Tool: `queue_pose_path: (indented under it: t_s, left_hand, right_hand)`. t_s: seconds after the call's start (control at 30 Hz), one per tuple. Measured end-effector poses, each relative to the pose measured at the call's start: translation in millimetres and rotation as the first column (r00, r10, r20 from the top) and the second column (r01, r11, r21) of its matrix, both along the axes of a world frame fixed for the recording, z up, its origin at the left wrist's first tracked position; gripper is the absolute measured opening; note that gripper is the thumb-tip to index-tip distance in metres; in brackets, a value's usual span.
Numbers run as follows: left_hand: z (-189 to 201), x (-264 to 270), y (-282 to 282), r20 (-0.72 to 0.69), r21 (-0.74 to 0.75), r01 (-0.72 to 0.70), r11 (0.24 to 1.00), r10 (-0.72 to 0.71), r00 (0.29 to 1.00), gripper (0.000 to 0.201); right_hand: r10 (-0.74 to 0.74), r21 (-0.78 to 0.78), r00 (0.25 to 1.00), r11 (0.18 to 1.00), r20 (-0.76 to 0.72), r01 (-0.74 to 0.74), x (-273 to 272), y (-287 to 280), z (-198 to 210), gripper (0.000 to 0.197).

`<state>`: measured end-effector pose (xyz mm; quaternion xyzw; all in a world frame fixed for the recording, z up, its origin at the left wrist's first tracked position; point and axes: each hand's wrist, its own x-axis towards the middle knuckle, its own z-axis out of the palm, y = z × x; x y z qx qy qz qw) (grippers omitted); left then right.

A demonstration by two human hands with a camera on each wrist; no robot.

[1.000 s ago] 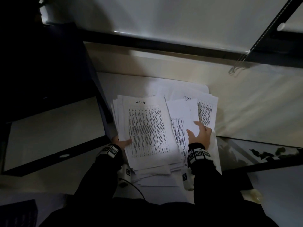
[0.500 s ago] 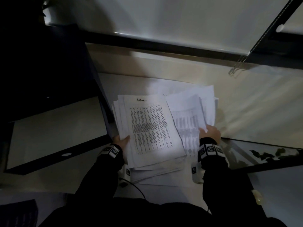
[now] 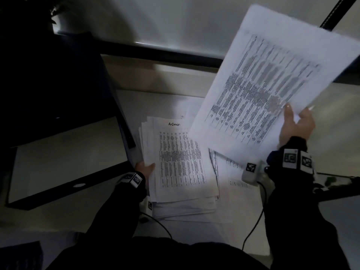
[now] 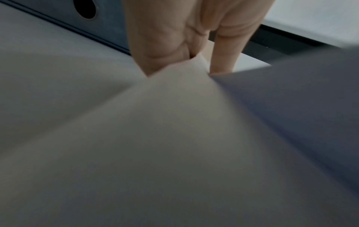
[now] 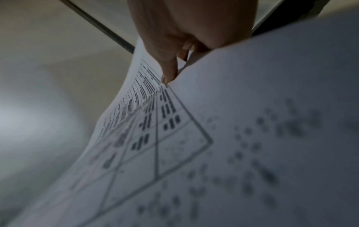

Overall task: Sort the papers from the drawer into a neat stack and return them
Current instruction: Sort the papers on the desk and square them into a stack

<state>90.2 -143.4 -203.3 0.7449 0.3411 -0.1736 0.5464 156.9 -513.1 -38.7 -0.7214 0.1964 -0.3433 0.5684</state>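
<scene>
A loose stack of printed papers (image 3: pixel 179 162) lies on the pale table, its top sheet headed "Admin". My left hand (image 3: pixel 145 168) grips the stack's left edge, thumb on top; in the left wrist view the left hand's fingers (image 4: pixel 161 46) go under a paper corner (image 4: pixel 194 64). My right hand (image 3: pixel 296 123) holds a printed sheet (image 3: pixel 263 90) raised and tilted above the table's right side, thumb on its face. The right wrist view shows that sheet (image 5: pixel 174 138) pinched, with blurred table print. More loose sheets (image 3: pixel 233 172) lie right of the stack.
An open dark drawer (image 3: pixel 66 158) with a pale bottom stands at the left, its side wall (image 3: pixel 124 121) right beside the stack. A dark window frame (image 3: pixel 155 51) runs behind the table. A cable (image 3: pixel 253 221) hangs from the right wrist.
My right hand has lifted a printed sheet off the right pile, up and to the right. The left hand has stayed on the stack's left edge.
</scene>
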Motion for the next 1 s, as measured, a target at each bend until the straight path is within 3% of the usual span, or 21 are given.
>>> queue_pose_path:
  t_s: [0.13, 0.2, 0.27, 0.33, 0.47, 0.6, 0.67, 0.73, 0.8, 0.87, 0.9, 0.97, 1.0]
  left_hand:
    - [0, -1, -1, 0.011, -0.023, 0.014, 1.0, -0.014, 1.0, 0.044]
    - [1, -2, -1, 0.017, -0.025, 0.011, 1.0, -0.01, 1.0, 0.043]
    - [2, -2, -1, 0.017, -0.04, 0.0, 0.999, 0.001, 1.0, 0.044]
    - [2, -2, -1, 0.017, -0.05, -0.008, 0.999, 0.008, 1.0, 0.046]
    - [5, -2, -3, 0.019, -0.073, -0.04, 0.997, 0.041, 0.999, 0.049]
    - [11, 1, -5, -0.013, -0.174, -0.152, 0.973, 0.152, 0.988, 0.059]
    - [10, 0, -5, -0.022, -0.143, -0.101, 0.985, 0.098, 0.995, 0.061]
    - [7, -3, -5, -0.02, -0.068, -0.029, 0.997, 0.027, 0.999, 0.055]
    - [4, -6, -3, 0.001, -0.019, -0.009, 1.0, 0.009, 1.0, 0.05]
    - [3, -6, -3, 0.015, 0.006, 0.005, 1.0, -0.005, 1.0, 0.049]
    - [4, -7, -3, 0.017, 0.011, 0.014, 1.0, -0.014, 1.0, 0.05]
    - [4, -6, -3, 0.022, 0.014, 0.016, 1.0, -0.016, 1.0, 0.051]
    - [5, -6, -4, 0.018, 0.013, 0.013, 1.0, -0.014, 1.0, 0.051]
  right_hand:
    - [0.17, -0.002, 0.948, 0.984, -0.268, -0.177, -4, 23, -48, 0.033]
    - [0.233, -0.024, 0.836, 0.959, -0.497, -0.281, -14, 36, -83, 0.037]
    - [0.24, -0.017, 0.664, 0.935, -0.708, -0.355, -27, 49, -113, 0.048]
    - [0.248, 0.0, 0.553, 0.913, -0.795, -0.409, -40, 60, -132, 0.049]
    - [0.286, 0.049, 0.494, 0.898, -0.821, -0.438, -42, 84, -130, 0.046]
    - [0.24, -0.001, 0.49, 0.898, -0.838, -0.441, -34, 113, -120, 0.043]
    - [0.285, 0.013, 0.466, 0.863, -0.837, -0.505, -31, 130, -117, 0.047]
    - [0.332, 0.031, 0.396, 0.798, -0.856, -0.602, -31, 143, -118, 0.05]
    - [0.33, -0.003, 0.419, 0.782, -0.846, -0.623, -32, 147, -123, 0.044]
    - [0.23, -0.075, 0.542, 0.873, -0.808, -0.482, -36, 139, -125, 0.036]
    - [0.104, -0.153, 0.593, 0.918, -0.798, -0.366, -38, 129, -128, 0.038]
    - [-0.093, -0.244, 0.543, 0.946, -0.835, -0.213, -43, 108, -133, 0.048]
    - [-0.089, -0.211, 0.483, 0.956, -0.871, -0.206, -43, 100, -138, 0.049]
